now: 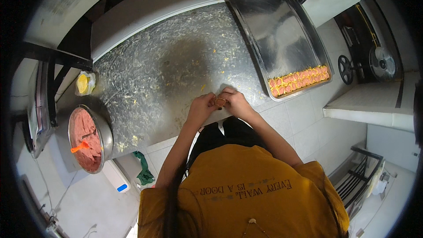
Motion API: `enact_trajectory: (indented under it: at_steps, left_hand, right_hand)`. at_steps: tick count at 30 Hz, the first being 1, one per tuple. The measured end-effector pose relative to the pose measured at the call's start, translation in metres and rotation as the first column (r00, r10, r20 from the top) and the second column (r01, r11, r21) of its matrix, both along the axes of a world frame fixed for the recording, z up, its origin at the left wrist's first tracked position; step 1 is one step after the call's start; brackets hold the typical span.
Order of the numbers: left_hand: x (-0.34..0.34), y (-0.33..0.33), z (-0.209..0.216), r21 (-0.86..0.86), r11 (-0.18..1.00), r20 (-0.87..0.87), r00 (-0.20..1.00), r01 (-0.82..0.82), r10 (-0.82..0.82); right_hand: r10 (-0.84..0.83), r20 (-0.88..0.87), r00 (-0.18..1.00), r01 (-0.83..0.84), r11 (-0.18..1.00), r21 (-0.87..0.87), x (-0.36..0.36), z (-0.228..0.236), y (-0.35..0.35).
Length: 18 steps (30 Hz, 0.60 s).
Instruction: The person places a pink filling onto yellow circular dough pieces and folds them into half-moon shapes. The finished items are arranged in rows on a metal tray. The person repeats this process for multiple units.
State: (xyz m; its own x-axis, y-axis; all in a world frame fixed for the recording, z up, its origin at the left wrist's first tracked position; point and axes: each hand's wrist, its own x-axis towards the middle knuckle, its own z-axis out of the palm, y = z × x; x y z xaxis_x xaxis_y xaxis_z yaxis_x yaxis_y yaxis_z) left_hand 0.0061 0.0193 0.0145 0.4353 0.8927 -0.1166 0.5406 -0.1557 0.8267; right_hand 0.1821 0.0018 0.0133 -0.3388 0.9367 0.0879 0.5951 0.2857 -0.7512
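Observation:
Near the front edge of the metal worktop [145, 75], my left hand [202, 108] and my right hand [236, 103] meet with their fingers curled around one small open-topped dumpling [220, 102]. Pink filling shows at its top; the fingers cover most of its sides. To the right, a large metal tray [277, 26] carries finished-looking dumplings [299, 80] in tight rows along its near end, yellow wrappers around pink filling. On the left stands a steel bowl [107, 136] of pink minced filling [86, 125], with an orange-handled tool [79, 147] in it.
Yellow round wrappers [83, 83] sit in a plastic bag at the worktop's left end. Flour smears and yellow scraps cover the worktop. A white scale-like device [116, 177] and a green cloth [144, 169] lie near the bowl. A white counter [370, 101] stands at right.

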Motion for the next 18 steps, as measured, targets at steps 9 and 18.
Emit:
enact_trajectory:
  at_steps: [9,18]
  left_hand:
    - [-0.005,-0.002,0.004,0.081,0.995,-0.123,0.992,0.052,-0.042]
    - [-0.002,-0.011,0.012,0.059,0.998,-0.054,0.998,-0.034,0.037]
  right_hand:
    - [-0.107,0.004,0.994,0.107,0.994,0.037,-0.007,0.009,-0.010]
    - [-0.193,-0.018,0.981,0.194,0.981,0.029,-0.007,0.018,-0.020]
